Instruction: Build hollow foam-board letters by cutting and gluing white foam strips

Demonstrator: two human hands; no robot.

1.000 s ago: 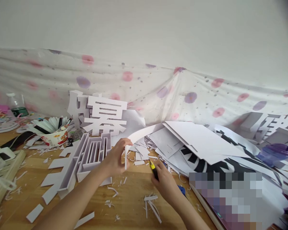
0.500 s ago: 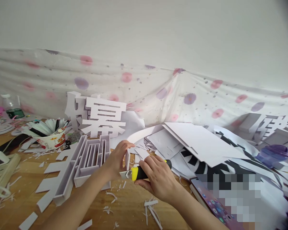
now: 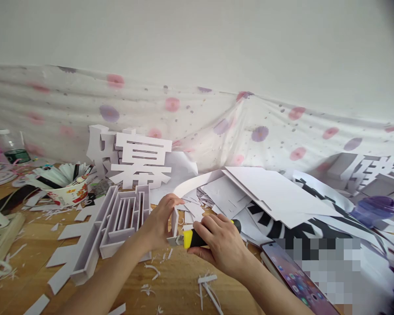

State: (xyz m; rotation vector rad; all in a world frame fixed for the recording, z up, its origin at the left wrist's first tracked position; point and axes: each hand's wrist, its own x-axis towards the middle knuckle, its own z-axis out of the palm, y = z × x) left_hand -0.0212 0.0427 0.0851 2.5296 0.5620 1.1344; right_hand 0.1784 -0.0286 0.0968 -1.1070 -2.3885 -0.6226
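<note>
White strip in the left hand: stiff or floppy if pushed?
The white strip is likely flexible sideways but not limp: it stands on edge in a smooth arc between the left hand and the white sheets. Probably light, as it looks thin for its length. Might crease if bent sharply, given its thin wall.

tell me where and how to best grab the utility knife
Likely best gripped by the utility knife's thick black-and-yellow handle, coming from the person's right, as the right hand does. It is long enough to wrap fingers around, and the bare metal blade points the other way, towards the left hand.
</note>
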